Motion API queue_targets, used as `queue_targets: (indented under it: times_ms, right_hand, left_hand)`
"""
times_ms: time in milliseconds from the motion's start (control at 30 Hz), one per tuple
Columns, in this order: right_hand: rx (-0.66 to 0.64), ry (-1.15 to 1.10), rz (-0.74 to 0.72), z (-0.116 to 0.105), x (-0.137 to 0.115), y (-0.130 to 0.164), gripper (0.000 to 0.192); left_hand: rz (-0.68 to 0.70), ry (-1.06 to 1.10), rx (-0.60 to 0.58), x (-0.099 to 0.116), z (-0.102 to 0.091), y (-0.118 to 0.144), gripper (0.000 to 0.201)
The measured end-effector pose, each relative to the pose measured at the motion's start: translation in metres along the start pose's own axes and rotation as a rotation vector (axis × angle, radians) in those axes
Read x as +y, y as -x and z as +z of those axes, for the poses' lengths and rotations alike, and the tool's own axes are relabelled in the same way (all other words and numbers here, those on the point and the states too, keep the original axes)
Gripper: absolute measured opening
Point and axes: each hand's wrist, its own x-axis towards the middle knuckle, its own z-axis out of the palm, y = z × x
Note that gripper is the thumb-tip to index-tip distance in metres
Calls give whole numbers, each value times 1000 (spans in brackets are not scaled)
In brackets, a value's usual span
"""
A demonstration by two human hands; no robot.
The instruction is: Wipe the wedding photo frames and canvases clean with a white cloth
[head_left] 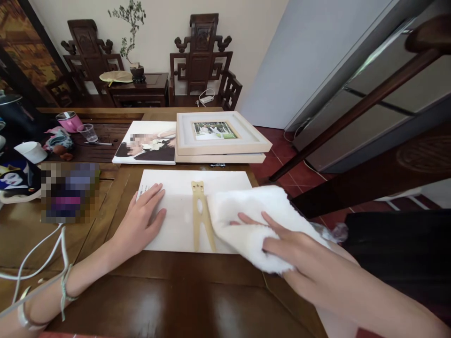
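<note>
A white panel [176,225] lies on the wooden table, with a tan folding easel stand [201,216] hinged at its top and spread on the panel's back. My left hand [144,213] rests flat on the panel's left side, fingers stretched out and holding nothing. On the right, my right hand [292,249] grips a fluffy white cloth [253,202], fingers pressed into its folds. The cloth covers the panel's right part, close beside the stand. Part of the panel's right edge is hidden under it.
Behind the panel lie stacked light-wood picture frames [179,134] and a photo panel [144,150]. A pink mug [69,122], a clear plastic cup [88,133] and a white cup [31,152] stand at left. White cables [63,249] trail near my left forearm. A dark wooden chair [373,178] borders the right.
</note>
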Motion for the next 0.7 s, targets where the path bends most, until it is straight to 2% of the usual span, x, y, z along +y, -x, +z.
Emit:
queue_targets:
  times_ms: [67,133,267,367,467,567,700]
  right_hand:
    - [-14,-6,-39,-1,-4,4,29]
    - [-40,-30,-5,-4,-1,-5,30]
    - [-105,-114,82,-9,23,-47,35]
    - [-74,-130,94,-11,41,-78,29]
    - [-51,-108,89,-13,51,-96,23]
    - [-43,-96,92,-13,51,-98,22]
    - [-58,-80,112,-11,37,-76,28]
  left_hand:
    - [5,-14,-8,1,0,0,50]
    - [14,-23,-12,1,0,-1,50]
    - [39,-28,-5,0,0,-1,49]
    - [44,-32,0,-1,1,0,50]
    - [47,-37,3,-2,1,0,50]
    - [47,-31,11,-2,1,1,49]
    - [47,-28,11,-1,0,1,49]
